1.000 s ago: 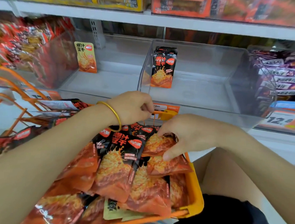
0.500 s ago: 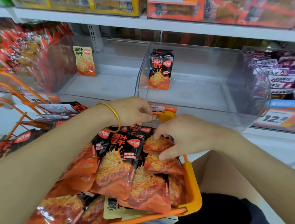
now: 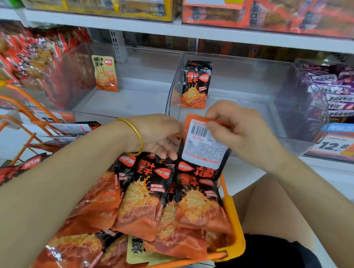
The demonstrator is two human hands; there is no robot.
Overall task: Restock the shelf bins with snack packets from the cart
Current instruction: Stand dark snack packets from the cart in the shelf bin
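While the right grip (image 3: 239, 134) pinches one snack packet (image 3: 204, 147) by its upper edge between thumb and fingertips, the left grip (image 3: 157, 137) hangs just beside that packet's left edge with its fingers curled downward. Whether the left one holds anything I cannot tell. One gold bangle (image 3: 136, 136) circles the left wrist.

Two clear bins stand side by side on the shelf. The left bin (image 3: 146, 77) holds one yellow-and-orange packet (image 3: 104, 73), upright near the back. The right bin (image 3: 245, 80) holds a short upright row of black-and-orange packets (image 3: 196, 84), packed too tightly to count. One orange cart (image 3: 235, 227) sits below the hands, and a pile of packets (image 3: 140, 203) fills it, overlapping too much for an exact count. One price tag (image 3: 333, 145) reads 12.8, and purple packets (image 3: 336, 94) and red packets (image 3: 23, 56) flank the two bins.

The lifted packet is above the far end of the cart, in front of the right bin's front wall, and its lower edge meets the pile. Its back faces the camera, with the orange end up and the black end down, and a white label panel carries a barcode. The fronts in the pile are black at the top with orange logo ovals and orange characters. Below that, each shows a yellow-crusted block in red-orange sauce.
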